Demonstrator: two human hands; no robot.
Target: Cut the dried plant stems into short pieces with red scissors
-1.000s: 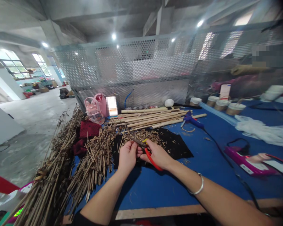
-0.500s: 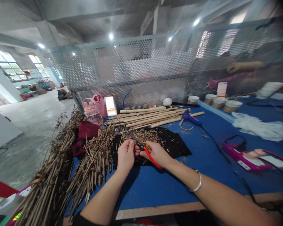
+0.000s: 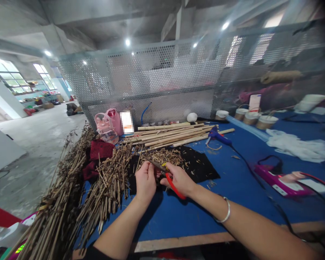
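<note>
My left hand [image 3: 146,180] is closed around a thin dry twig [image 3: 151,164] over a black cloth [image 3: 200,166] on the blue table [image 3: 178,216]. My right hand [image 3: 178,178] grips red-handled cutters [image 3: 171,182], with the blades at the twig just beside my left fingers. Small cut twig bits [image 3: 165,156] lie heaped on the cloth behind my hands. A big pile of long dry twigs [image 3: 78,187] spreads along the table's left side.
Pale bamboo sticks [image 3: 173,135] lie at the back by a perforated metal screen [image 3: 157,83]. A pink bottle [image 3: 109,124], a blue glue gun [image 3: 218,136], round tubs [image 3: 250,118], white fabric [image 3: 298,146] and a magenta device [image 3: 278,180] are around. Another person works behind the screen.
Both hands stay together at the twig with only small shifts; the camera view has tilted slightly.
</note>
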